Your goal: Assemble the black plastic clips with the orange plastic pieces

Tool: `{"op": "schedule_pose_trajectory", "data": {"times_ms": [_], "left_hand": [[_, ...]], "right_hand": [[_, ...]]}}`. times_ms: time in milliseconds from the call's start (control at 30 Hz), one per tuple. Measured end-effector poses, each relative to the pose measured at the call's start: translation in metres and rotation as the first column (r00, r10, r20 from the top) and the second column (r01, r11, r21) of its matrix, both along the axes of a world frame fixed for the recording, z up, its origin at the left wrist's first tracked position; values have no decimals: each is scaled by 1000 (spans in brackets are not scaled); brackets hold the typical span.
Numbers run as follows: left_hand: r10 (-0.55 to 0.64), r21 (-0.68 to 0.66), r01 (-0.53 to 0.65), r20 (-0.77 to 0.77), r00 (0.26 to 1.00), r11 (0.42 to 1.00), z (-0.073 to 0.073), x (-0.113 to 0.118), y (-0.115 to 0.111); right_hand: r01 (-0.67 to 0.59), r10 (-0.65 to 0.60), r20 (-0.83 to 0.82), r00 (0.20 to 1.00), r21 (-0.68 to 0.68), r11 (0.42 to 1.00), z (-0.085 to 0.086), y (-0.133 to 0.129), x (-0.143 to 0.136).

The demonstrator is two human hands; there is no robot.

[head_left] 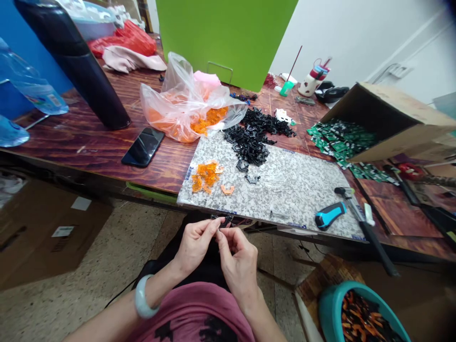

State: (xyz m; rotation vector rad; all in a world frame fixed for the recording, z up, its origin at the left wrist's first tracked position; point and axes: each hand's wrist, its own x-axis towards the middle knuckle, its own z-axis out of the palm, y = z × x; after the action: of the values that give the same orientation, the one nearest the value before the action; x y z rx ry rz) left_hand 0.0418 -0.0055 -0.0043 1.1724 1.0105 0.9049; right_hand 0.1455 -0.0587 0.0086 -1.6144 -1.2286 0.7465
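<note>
Just in front of the table edge, my left hand (195, 242) and my right hand (238, 251) meet at the fingertips. Between them is a small black plastic part (226, 221), gripped by both thumbs and fingers and partly hidden. On the speckled board (299, 183) beyond lie a small pile of orange plastic pieces (206, 175) and a single orange piece (227, 190). A heap of black plastic parts (251, 137) spreads behind them, with one black part (252, 179) lying apart. Thin clear strands (278, 183) rest on the board's middle.
A plastic bag of orange pieces (192, 114), a phone (143, 147) and a dark bottle (78, 66) stand left. Rightward are a blue-handled cutter (330, 216), a hammer (370, 237) and a tipped box (395, 114) of green circuit boards (342, 137). A teal bucket (326, 308) sits below.
</note>
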Motion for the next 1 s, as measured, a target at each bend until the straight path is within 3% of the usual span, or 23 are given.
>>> {"op": "schedule_pose_trajectory", "data": {"times_ms": [367,700,1000], "left_hand": [[3,20,-2,-38,999,1000,-1,1,-1],[35,128,-23,-93,995,991,3,-1,1],[-45,220,98,-233,971,971,1,-8,4]], "right_hand": [[-1,0,14,1000,31,1000,0,-2,0],[1,-2,9,1000,20,1000,7,2,5],[-64,63,-10,998,-46,997,10,11,15]]}}
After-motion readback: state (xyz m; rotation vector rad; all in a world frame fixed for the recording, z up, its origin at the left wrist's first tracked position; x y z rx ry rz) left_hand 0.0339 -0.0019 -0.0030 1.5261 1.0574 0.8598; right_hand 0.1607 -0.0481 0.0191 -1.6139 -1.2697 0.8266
